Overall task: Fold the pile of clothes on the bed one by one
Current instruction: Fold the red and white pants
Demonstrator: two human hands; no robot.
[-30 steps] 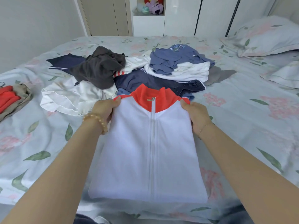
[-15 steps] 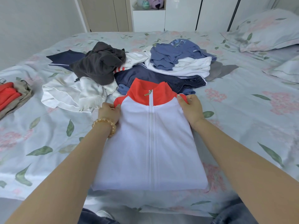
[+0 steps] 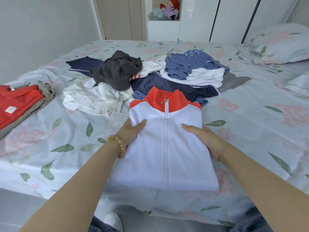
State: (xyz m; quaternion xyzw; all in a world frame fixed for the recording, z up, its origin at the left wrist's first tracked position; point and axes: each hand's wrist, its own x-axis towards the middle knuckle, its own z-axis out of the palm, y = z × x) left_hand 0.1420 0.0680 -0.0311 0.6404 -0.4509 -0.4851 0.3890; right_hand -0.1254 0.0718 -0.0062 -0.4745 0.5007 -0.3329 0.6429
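Head view, looking down at a bed covered in a pale floral sheet point(image 3: 250, 148). A white zip-front jacket with an orange-red collar and shoulders point(image 3: 164, 148) lies flat near the bed's front edge, its sides folded in to make a narrow rectangle. The left hand point(image 3: 132, 131) holds the jacket's left edge, thumb on top, fingers tucked beneath. The right hand point(image 3: 202, 138) holds the right edge the same way. This garment looks partly folded, probably one fold from finished. Beyond it sits a jumbled pile of unfolded clothes point(image 3: 150, 76) in dark grey, white, navy and blue, so most of the work remains. At far left, a small stack of folded red and beige garments point(image 3: 20, 104) appears done.
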